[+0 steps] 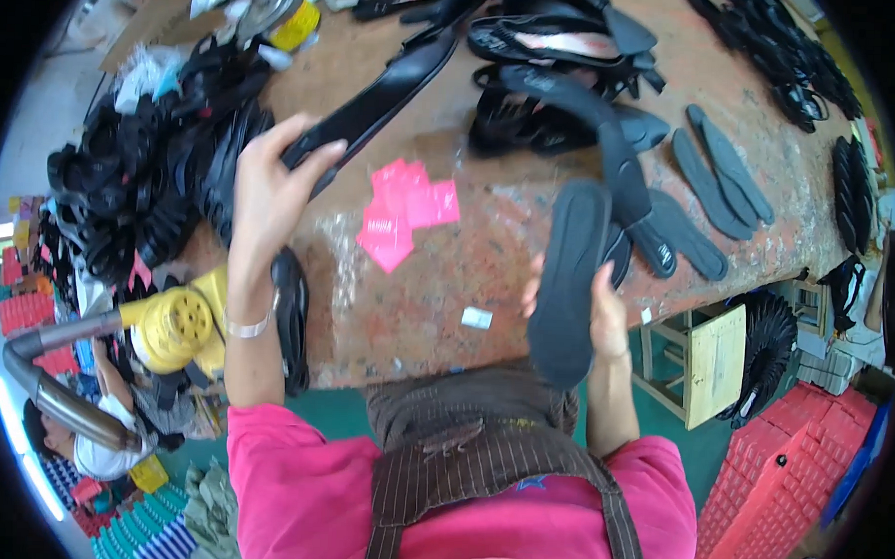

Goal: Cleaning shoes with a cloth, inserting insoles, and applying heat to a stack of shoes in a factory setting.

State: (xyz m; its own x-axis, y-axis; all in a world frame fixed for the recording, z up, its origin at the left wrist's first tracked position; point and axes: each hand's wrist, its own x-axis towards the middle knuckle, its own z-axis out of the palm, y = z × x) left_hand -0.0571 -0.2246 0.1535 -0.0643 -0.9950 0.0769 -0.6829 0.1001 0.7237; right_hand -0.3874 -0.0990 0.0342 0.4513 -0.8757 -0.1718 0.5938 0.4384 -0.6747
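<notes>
My left hand (272, 180) is closed round one end of a black shoe (390, 95), thumb on top. The shoe is raised and tilted over the table, and its far end reaches the top of the view. My right hand (609, 315) grips a dark grey insole (569, 284) from behind, thumb at its right edge and fingertips showing at its left. The insole stands nearly lengthwise over the table's near edge. Just beyond it lie more insoles (681, 233), partly overlapping. Pink paper tags (406, 211) rest on the table between my hands.
A heap of black sandals (126, 180) covers the table's left side. More black shoes (545, 41) lie at the back, with others (781, 55) at far right. A yellow machine part (175, 329) stands left, red boxes (786, 479) lower right. A person (97, 435) sits beyond the machine.
</notes>
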